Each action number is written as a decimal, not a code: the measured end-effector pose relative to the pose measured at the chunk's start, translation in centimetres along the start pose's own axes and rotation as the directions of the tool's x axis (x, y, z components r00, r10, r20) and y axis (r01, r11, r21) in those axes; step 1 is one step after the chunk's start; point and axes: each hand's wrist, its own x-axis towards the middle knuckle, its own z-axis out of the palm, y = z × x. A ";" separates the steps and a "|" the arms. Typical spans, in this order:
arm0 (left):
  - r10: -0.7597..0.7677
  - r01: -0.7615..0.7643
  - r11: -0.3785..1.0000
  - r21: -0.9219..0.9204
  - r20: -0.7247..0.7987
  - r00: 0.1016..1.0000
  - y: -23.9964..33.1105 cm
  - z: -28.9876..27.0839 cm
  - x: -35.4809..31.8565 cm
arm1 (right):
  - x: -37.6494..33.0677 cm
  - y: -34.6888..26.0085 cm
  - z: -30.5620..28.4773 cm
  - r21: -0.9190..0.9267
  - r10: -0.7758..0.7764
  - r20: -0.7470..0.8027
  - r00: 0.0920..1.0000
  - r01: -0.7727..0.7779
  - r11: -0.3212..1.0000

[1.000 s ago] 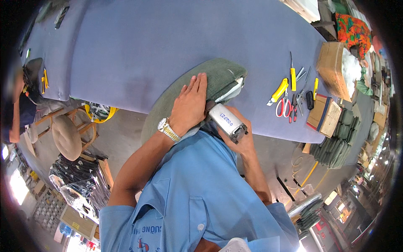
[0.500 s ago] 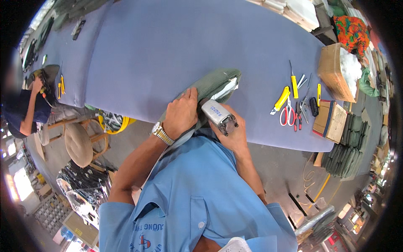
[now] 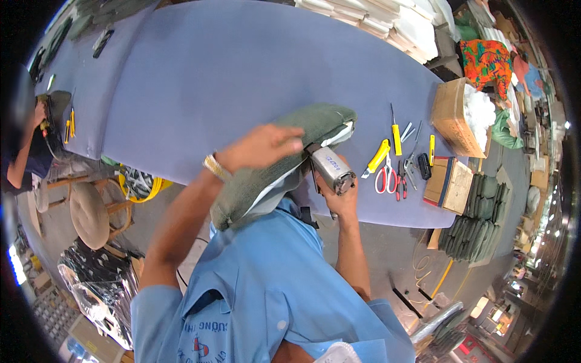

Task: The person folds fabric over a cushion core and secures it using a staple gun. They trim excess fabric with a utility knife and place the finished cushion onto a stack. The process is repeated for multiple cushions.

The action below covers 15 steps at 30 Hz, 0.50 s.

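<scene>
Left hand [image 3: 263, 145] presses flat on the soft green cushion [image 3: 272, 163]; right hand [image 3: 339, 196] grips the heavy, rigid stapler [image 3: 331, 169]. Hold the cushion edge.

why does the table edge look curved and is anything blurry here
Head view: fisheye bends the purple table toward the rim, with black corners; the left hand on the green cushion is motion-blurred, while the right hand gripping the silver tool is sharper; bright lights glare at the far right edge.
</scene>
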 end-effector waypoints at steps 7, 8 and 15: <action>-0.274 0.268 0.961 -0.063 -0.136 0.952 -8.8 3.2 3.2 | -0.3 0.1 0.4 0.091 0.079 0.037 0.996 -0.082 0.992; -0.278 0.273 0.960 -0.065 -0.101 0.955 -8.0 3.6 3.2 | -0.1 0.1 0.3 0.095 0.081 0.040 0.996 -0.084 0.992; -0.184 0.184 0.983 -0.005 -0.071 0.980 -3.6 4.3 1.4 | 0.5 0.7 0.2 0.071 0.004 0.026 1.000 -0.006 0.997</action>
